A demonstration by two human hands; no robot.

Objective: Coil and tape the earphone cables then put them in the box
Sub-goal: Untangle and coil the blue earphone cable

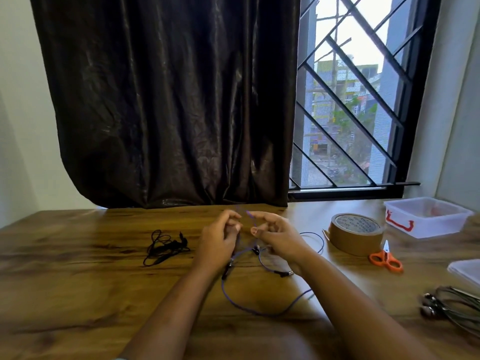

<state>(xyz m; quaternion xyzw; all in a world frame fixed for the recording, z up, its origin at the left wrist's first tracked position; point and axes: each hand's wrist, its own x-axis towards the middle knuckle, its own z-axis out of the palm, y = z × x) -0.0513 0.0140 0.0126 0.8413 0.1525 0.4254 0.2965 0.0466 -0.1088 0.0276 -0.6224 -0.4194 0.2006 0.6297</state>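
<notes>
Both hands are raised over the middle of the wooden table. My left hand point(224, 236) and my right hand point(272, 233) each pinch a strand of the purple earphone cable point(249, 306), which hangs from the fingers and loops on the table toward me. A black earphone cable point(163, 246) lies loosely tangled to the left. A grey earphone cable point(452, 306) lies bunched at the right edge. The brown tape roll point(357, 233) lies flat to the right, and the clear plastic box point(428, 216) with a red latch stands at the back right.
Orange-handled scissors point(386, 258) lie just in front of the tape roll. A clear lid point(466, 271) shows at the right edge. A dark curtain point(168, 100) and a barred window point(358, 100) rise behind the table's far edge.
</notes>
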